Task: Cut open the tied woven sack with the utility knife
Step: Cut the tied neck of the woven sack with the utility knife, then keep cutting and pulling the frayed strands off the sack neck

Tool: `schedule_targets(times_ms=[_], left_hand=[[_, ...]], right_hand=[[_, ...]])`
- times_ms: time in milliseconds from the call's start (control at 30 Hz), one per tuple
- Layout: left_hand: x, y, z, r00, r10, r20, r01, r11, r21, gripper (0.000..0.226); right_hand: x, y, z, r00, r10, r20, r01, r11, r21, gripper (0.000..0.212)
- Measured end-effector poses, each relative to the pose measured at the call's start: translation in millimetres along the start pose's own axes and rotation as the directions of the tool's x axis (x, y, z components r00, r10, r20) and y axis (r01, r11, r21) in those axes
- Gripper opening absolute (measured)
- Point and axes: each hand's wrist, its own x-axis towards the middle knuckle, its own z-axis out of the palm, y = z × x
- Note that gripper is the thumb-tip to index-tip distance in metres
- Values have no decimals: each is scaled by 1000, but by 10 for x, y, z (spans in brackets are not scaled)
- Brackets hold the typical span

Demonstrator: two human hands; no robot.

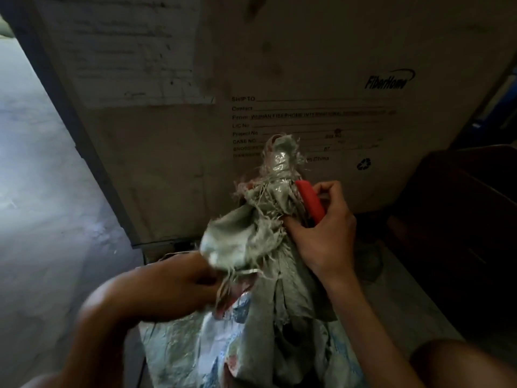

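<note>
Left grip [179, 287] clamps sack [260, 239] fabric; right grip [321, 236] clamps utility knife [310, 201] against its tied neck.

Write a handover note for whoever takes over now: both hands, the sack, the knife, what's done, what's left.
Left hand: grips the woven sack just below its folded flap, steadying it.
Right hand: holds the red utility knife against the tied neck; the blade is hidden.
Done: knife brought to the tie.
Left: the neck looks bound and frayed, with no opening showing; cut the binding and open the sack.
</note>
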Motion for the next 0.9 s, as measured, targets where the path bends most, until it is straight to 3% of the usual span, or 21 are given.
schedule_targets(times_ms=[67,133,167,233,267,300,400,500,600,733,833,900], left_hand=[[-220,-184,-104,997,-57,57,59,998,-34,59],[-324,-355,-227,982,-36,-184,20,996,-89,68],[-337,-398,-269,933,-8,-359,-43,990,-133,69],[-273,-381,-298,739,-15,-673,-248,923,-293,63],[-197,-338,-277,664,-53,-746,-335,871,-360,60],[-103,-268,-240,635,-101,-766,-367,833,-414,63],[196,-97,-89,708,-194,-679,-282,804,-524,91],[348,-140,-71,776,-300,-554,-229,685,-692,87],[361,-274,-82,862,-153,-483,-342,527,-778,64],[384,-292,-22,879,9,-478,-447,366,-816,59],[422,-253,28,866,-6,-501,-472,321,-821,56],[442,-253,43,864,-22,-503,-474,302,-827,54]], right_hand=[[-22,1,15,998,10,56,-10,1000,9,53],[-53,-28,32,990,38,133,-43,998,34,53],[-73,-48,41,984,46,171,-55,997,46,54],[-126,-115,57,967,43,251,-66,994,86,53],[-158,-154,71,955,34,293,-71,991,116,52],[-192,-196,87,943,24,333,-74,988,139,50],[-297,-302,146,901,29,433,-134,968,214,44],[-324,-348,134,854,37,519,-228,924,308,41],[-262,-339,42,829,78,553,-289,907,305,56],[-148,-385,-86,758,183,626,-457,834,310,49],[-73,-385,-135,795,248,554,-388,909,150,49],[-51,-388,-164,825,201,528,-331,929,165,41]])
